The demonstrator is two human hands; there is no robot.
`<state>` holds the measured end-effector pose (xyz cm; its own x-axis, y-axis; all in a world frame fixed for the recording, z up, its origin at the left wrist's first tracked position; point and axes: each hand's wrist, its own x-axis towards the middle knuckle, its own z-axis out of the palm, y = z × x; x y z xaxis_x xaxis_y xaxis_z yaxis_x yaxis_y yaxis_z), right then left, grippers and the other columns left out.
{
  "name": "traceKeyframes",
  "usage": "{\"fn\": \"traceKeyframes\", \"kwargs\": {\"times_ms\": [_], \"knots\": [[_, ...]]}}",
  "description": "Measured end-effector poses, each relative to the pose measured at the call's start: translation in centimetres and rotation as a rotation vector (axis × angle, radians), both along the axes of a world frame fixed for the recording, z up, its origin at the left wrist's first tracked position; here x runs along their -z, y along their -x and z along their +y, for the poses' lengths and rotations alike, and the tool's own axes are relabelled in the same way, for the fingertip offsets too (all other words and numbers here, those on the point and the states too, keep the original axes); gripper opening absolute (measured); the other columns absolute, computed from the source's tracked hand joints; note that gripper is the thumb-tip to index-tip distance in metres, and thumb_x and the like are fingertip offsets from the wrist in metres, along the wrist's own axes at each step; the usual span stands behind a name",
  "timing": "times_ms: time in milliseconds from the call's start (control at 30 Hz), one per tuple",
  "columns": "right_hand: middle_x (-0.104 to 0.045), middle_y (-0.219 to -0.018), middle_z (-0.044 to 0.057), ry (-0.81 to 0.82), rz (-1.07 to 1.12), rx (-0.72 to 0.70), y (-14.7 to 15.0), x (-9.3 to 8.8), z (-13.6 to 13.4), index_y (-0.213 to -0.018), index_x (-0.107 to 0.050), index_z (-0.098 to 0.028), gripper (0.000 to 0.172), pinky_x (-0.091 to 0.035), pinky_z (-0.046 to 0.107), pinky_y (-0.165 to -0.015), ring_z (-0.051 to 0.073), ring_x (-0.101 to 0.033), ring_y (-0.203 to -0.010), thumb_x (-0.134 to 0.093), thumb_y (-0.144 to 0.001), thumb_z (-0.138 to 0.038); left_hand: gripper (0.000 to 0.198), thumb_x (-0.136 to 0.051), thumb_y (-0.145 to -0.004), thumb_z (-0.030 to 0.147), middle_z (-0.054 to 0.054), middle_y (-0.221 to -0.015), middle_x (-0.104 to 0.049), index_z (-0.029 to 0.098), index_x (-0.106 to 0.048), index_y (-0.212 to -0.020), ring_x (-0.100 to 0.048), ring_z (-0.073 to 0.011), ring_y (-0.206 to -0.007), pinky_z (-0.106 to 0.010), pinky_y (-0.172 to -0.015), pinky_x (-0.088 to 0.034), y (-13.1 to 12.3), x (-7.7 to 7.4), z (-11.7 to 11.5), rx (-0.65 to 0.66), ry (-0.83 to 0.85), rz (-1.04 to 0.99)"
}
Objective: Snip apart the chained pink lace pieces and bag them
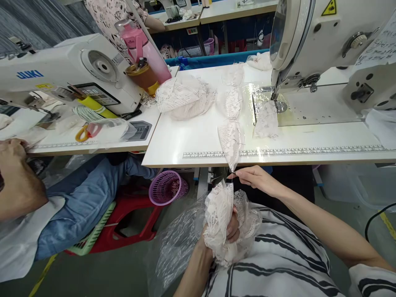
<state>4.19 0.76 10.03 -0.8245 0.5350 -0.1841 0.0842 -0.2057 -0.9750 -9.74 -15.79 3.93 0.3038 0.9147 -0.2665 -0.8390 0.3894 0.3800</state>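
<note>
While my left hand (233,227) clutched bunched white lace (217,208), my right hand (256,178) pinched a thin thread (232,180), separating seemingly needing tautness next.

Black-striped white top (278,251), short sleeve (369,278)

We see our left forearm (195,266) reach up from below, the wrist (208,246) bent inward, and the left hand (232,229) closed with its fingers curled, partly hidden. Our right forearm (321,222) slants in from the right, bare and straight at the wrist; the right hand (252,178) pinches with thumb and forefinger, just above the left.
</note>
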Motion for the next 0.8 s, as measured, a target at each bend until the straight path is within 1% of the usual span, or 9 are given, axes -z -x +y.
{"fn": "traceKeyframes", "kwargs": {"times_ms": [133, 200, 333, 400, 467, 567, 667, 800], "knots": [[-0.026, -0.062, -0.004, -0.013, -0.031, 0.018, 0.1, -0.2, 0.1, -0.107, -0.068, -0.008, 0.054, -0.016, 0.024, -0.049, 0.009, -0.022, -0.055, -0.050, -0.090, -0.056, 0.031, -0.055, -0.085, 0.043, 0.001, -0.050, -0.044, 0.017, -0.066, -0.097, -0.033, -0.0076, -0.037, -0.019, -0.035, -0.030, 0.1, 0.3, 0.1, 0.012, -0.027, -0.049], [-0.027, -0.062, -0.004, -0.023, -0.032, 0.031, 0.1, -0.2, 0.1, -0.108, -0.068, -0.008, 0.055, -0.017, 0.024, -0.049, 0.009, -0.023, -0.055, -0.050, -0.090, -0.057, 0.033, -0.055, -0.084, 0.044, 0.001, -0.049, -0.043, 0.016, -0.066, -0.098, -0.033, -0.0077, -0.036, -0.020, -0.035, -0.030, 0.2, 0.7, 0.1, 0.027, -0.049, -0.061], [-0.033, -0.065, -0.003, -0.040, -0.030, 0.018, -0.8, -0.2, 0.0, -0.118, -0.064, -0.009, 0.057, -0.020, 0.024, -0.050, 0.009, -0.028, -0.057, -0.049, -0.091, -0.056, 0.038, -0.058, -0.081, 0.050, 0.002, -0.047, -0.044, 0.018, -0.067, -0.098, -0.032, -0.0075, -0.033, -0.020, -0.034, -0.029, 0.3, 1.3, 0.3, 0.041, -0.089, -0.062], [-0.035, -0.065, -0.003, -0.039, -0.054, 0.000, -1.7, -0.1, -0.4, -0.120, -0.063, -0.009, 0.057, -0.021, 0.024, -0.051, 0.009, -0.030, -0.058, -0.050, -0.091, -0.055, 0.042, -0.058, -0.079, 0.055, 0.001, -0.046, -0.045, 0.018, -0.068, -0.096, -0.032, -0.0080, -0.032, -0.021, -0.033, -0.028, 0.3, 1.2, 0.4, 0.048, -0.100, -0.051], [-0.033, -0.064, -0.003, -0.015, -0.075, -0.024, -2.6, -0.1, -0.8, -0.119, -0.064, -0.009, 0.055, -0.021, 0.024, -0.051, 0.009, -0.028, -0.057, -0.049, -0.092, -0.055, 0.044, -0.058, -0.077, 0.058, 0.001, -0.045, -0.044, 0.018, -0.070, -0.093, -0.032, -0.0087, -0.032, -0.022, -0.032, -0.027, 0.3, 0.8, 0.6, 0.063, -0.104, -0.031], [-0.033, -0.063, -0.004, 0.030, -0.076, -0.072, -3.5, -0.2, -1.3, -0.117, -0.066, -0.012, 0.051, -0.020, 0.024, -0.052, 0.009, -0.027, -0.057, -0.048, -0.093, -0.054, 0.044, -0.059, -0.075, 0.059, 0.000, -0.045, -0.046, 0.019, -0.072, -0.090, -0.034, -0.0095, -0.033, -0.023, -0.032, -0.026, 0.2, 0.1, 0.8, 0.091, -0.090, 0.014], [-0.034, -0.063, -0.003, 0.033, -0.045, -0.087, -3.7, -0.4, -1.5, -0.113, -0.068, -0.014, 0.046, -0.021, 0.024, -0.053, 0.009, -0.028, -0.058, -0.049, -0.094, -0.052, 0.046, -0.061, -0.073, 0.060, 0.000, -0.047, -0.047, 0.020, -0.071, -0.091, -0.035, -0.0098, -0.035, -0.023, -0.033, -0.026, 0.2, -0.3, 0.9, 0.104, -0.062, 0.054], [-0.035, -0.063, -0.003, 0.028, -0.008, -0.096, -3.2, -0.9, -1.4, -0.106, -0.071, -0.015, 0.044, -0.022, 0.025, -0.056, 0.010, -0.028, -0.061, -0.051, -0.094, -0.051, 0.048, -0.059, -0.074, 0.063, 0.000, -0.049, -0.050, 0.019, -0.069, -0.091, -0.037, -0.0095, -0.037, -0.022, -0.034, -0.028, 0.3, -0.3, 0.6, 0.130, -0.053, 0.068]]}}
